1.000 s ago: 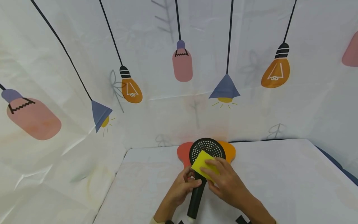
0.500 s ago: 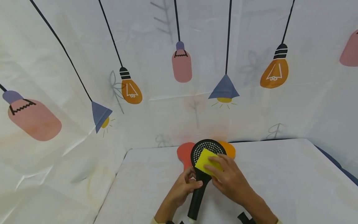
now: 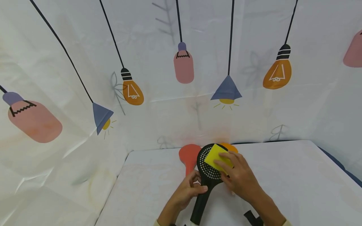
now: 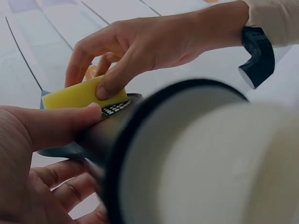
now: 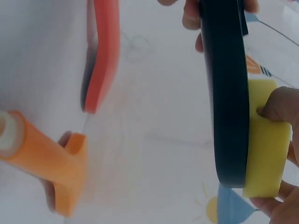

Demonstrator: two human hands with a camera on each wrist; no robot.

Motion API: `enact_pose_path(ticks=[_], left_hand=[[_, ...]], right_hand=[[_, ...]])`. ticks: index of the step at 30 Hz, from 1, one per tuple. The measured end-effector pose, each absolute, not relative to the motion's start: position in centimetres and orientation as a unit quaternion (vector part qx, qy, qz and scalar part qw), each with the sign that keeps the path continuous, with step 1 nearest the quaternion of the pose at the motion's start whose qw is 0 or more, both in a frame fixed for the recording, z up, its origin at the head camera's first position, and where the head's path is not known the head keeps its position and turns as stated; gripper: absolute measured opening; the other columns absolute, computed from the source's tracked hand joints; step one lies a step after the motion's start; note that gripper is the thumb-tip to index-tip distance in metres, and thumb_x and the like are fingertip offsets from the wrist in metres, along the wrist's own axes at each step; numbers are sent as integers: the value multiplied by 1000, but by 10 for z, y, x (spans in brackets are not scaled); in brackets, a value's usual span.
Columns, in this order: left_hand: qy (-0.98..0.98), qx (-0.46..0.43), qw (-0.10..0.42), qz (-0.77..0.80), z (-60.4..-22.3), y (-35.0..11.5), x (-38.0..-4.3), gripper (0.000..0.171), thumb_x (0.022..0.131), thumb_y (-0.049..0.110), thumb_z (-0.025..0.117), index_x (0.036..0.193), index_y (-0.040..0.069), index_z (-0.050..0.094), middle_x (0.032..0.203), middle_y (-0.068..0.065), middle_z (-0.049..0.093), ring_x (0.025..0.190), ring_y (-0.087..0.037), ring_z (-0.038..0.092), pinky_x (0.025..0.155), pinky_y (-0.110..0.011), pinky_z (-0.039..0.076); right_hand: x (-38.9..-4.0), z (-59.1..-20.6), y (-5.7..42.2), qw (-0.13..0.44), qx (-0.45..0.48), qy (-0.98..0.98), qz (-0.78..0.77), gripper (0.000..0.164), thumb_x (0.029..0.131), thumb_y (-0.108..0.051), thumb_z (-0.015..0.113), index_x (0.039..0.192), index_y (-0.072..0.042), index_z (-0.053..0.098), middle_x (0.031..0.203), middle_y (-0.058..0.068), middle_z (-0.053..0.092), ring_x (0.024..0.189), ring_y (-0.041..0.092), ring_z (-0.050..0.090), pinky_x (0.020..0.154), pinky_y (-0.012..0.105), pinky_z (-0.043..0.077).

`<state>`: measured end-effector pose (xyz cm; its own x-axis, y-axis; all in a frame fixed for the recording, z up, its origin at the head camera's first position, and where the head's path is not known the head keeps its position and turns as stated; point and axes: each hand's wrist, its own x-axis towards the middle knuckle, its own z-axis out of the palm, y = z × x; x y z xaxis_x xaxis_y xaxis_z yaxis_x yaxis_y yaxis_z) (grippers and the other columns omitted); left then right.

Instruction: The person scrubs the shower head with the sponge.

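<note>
A black hand shower head [image 3: 210, 172] with a face of pale dots is held above the white table. My left hand [image 3: 188, 191] grips its handle just below the head, thumb on top. In my right hand [image 3: 240, 175] a yellow sponge [image 3: 214, 156] is pinched between thumb and fingers. The sponge lies flat against the dotted face, covering its upper right part. From the right wrist view, the sponge [image 5: 266, 154] touches the face along its length. The left wrist view shows the handle's pale open end [image 4: 210, 163] close up, blurred.
A red shower head [image 3: 189, 155] lies on the table [image 3: 282, 175] behind the black one, to the left. An orange shower head [image 3: 231, 147] lies at the right, mostly hidden by the right hand. Behind the table hangs a white cloth [image 3: 158, 119] printed with lamps.
The sponge and right hand have moved right across the dotted face, uncovering its lower left part. The shower head has shifted slightly right and nearer, with the left hand still gripping it.
</note>
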<state>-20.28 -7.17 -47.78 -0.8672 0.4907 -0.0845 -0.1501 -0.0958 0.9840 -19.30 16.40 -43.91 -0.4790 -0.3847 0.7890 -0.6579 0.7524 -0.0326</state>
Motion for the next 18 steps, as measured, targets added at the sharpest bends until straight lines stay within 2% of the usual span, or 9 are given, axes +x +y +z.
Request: enact_pose_path(ticks=[3,6,16,18], left_hand=[[640,138,227,720,-479,-70,-201,32,85,12,72,112,9,56,95,-2,56,71,-11,61,69,-25,54],[642,143,237,715,-480,-67,-200,30,85,11,72,111,9,56,95,-1,55,71,-10,62,69,-24,54],[648,141,241,709,-482,-64,-198,29,86,10,72,110,8,56,93,-1,54,68,-9,60,68,-23,55],[648,145,241,707,-482,-64,-198,30,86,10,72,111,8,57,92,-1,54,68,-9,60,68,-22,55]], right_hand=[[-195,-438,170,420,290,-843,171,32,96,-27,55,121,-12,68,129,17,58,117,38,50,105,39,37],[-197,-436,175,435,269,-841,176,45,101,-36,37,121,-9,67,128,19,58,114,39,50,99,45,39],[-197,-436,175,422,261,-848,186,47,101,-37,36,122,-8,66,129,20,56,114,38,49,95,51,45],[-196,-437,172,417,269,-847,190,43,100,-35,40,123,-9,66,129,19,56,115,38,49,95,52,47]])
